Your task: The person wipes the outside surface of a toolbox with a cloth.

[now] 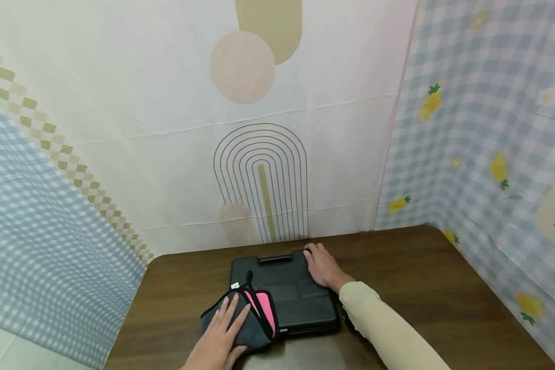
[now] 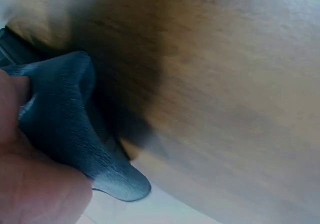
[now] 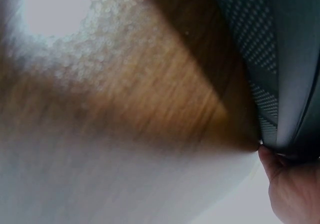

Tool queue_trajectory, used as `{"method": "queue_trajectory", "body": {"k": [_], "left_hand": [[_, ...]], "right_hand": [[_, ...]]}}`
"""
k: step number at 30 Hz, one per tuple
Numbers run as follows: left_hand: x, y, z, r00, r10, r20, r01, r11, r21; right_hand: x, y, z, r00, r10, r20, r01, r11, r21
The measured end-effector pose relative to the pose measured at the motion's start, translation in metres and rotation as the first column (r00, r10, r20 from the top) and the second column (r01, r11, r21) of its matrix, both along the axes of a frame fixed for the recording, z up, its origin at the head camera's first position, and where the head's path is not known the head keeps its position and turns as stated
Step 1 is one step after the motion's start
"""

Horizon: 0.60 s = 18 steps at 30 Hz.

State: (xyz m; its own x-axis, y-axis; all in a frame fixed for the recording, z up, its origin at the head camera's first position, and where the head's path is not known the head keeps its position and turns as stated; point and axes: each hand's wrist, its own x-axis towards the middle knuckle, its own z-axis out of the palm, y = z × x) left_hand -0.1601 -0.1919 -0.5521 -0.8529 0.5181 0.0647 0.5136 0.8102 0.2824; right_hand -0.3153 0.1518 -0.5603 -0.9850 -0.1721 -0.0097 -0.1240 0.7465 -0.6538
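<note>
A black plastic carrying case (image 1: 300, 308) with a built-in handle lies on the wooden table. My right hand (image 1: 322, 264) grips its far right corner, fingers bent over the edge; the right wrist view shows that hand (image 3: 295, 191) at the end of the case's textured side (image 3: 287, 84). Over the case's near left part sits a dark grey soft fabric pouch (image 1: 254, 334) with black trim, a pink lining and a black strap loop. My left hand (image 1: 219, 331) rests on the pouch with straight, spread fingers. Close up in the left wrist view, the pouch's fabric (image 2: 60, 109) bends beside that hand.
The brown wooden table (image 1: 398, 267) reaches out on both sides of the case. Behind it hangs a pale patterned cloth (image 1: 166, 180), with blue checked cloth (image 1: 51, 231) on the left and pineapple-print checked cloth (image 1: 472, 128) on the right.
</note>
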Motion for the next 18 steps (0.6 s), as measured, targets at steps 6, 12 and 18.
{"method": "queue_trajectory", "body": {"k": [6, 12, 18], "left_hand": [[0.0, 0.004, -0.002, 0.966, 0.078, 0.244, -0.142, 0.957, 0.253], [-0.003, 0.011, 0.004, 0.905, 0.179, 0.387, -0.327, 0.873, 0.362], [-0.029, 0.012, 0.009, 0.847, 0.214, 0.487, -0.445, 0.787, 0.428]], "right_hand": [[-0.001, -0.001, 0.0, 1.0, -0.002, -0.005, 0.003, 1.0, 0.015], [0.0, -0.001, 0.001, 1.0, 0.006, -0.004, -0.006, 1.0, 0.022], [-0.001, -0.001, 0.002, 1.0, 0.022, -0.005, -0.022, 0.998, 0.058]]}}
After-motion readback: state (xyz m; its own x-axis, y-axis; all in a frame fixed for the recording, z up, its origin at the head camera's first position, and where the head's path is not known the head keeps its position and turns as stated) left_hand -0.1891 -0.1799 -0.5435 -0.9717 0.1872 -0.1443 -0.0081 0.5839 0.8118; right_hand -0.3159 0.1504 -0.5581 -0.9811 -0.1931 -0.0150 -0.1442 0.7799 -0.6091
